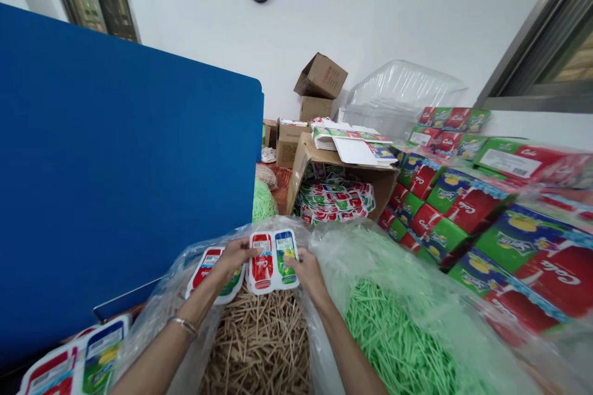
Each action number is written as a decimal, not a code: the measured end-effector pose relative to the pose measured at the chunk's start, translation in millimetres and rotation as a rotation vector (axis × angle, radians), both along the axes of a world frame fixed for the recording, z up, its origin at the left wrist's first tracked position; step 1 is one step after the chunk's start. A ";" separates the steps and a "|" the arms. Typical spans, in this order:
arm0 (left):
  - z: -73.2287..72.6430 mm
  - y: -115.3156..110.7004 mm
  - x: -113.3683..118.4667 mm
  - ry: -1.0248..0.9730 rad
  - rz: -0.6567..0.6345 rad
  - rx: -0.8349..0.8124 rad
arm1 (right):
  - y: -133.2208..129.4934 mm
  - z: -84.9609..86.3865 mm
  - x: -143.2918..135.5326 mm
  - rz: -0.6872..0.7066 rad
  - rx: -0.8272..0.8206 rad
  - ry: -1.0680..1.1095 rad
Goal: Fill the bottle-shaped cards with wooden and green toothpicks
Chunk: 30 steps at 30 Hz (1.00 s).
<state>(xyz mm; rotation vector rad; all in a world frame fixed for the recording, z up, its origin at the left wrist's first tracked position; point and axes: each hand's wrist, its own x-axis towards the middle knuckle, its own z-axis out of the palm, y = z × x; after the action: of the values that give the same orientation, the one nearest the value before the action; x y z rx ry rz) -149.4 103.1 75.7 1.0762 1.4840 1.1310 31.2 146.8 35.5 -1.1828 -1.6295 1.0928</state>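
A flat white-edged card [273, 281] with a red Cola can shape and a blue-green can shape is held upright between my two hands. My left hand [237, 256] pinches its left edge, and my right hand [306, 268] grips the right edge with the thumb on the front. A similar card [200, 271] lies partly behind my left hand and forearm. Below the held card, short thin brown sticks [259, 345] fill a clear plastic bag. To the right, another clear bag holds short light-green sticks [393, 339].
More cards [104, 358] lie at the lower left. A tall blue partition [130, 154] stands on the left. Ahead, an open cardboard box [296, 182] contains many cards, with flattened printed boxes [359, 151] on top. Cola-printed boxes [482, 203] are stacked along the right.
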 end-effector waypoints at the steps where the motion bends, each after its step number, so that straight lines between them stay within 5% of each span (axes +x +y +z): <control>1: -2.3 6.0 -1.2 0.061 0.007 -0.011 | 1.7 -1.3 -2.5 -0.023 0.022 -0.052; 7: -18.5 18.7 -4.4 0.498 0.106 -0.024 | -6.4 -15.5 -17.5 -0.119 0.211 -0.287; 14: -15.7 -31.7 -56.6 0.859 0.265 -0.102 | -31.1 -16.4 5.9 -0.038 0.423 -0.287; 20: -31.0 -49.6 -99.4 0.837 0.307 -0.300 | -92.8 -18.2 42.9 0.182 0.418 -0.200; 24: -40.0 -40.2 -101.3 0.815 0.263 -0.372 | -127.0 -32.8 62.6 0.264 0.315 -0.268; 30: -30.9 -36.6 -99.5 0.954 0.265 -0.376 | -149.5 -66.2 102.3 0.264 0.270 -0.521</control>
<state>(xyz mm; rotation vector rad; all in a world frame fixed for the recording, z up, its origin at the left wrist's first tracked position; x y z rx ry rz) -248.8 66.5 44.8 1.2282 2.5169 0.4303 133.5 -2.7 -30.7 -1.1507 -2.3056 0.7134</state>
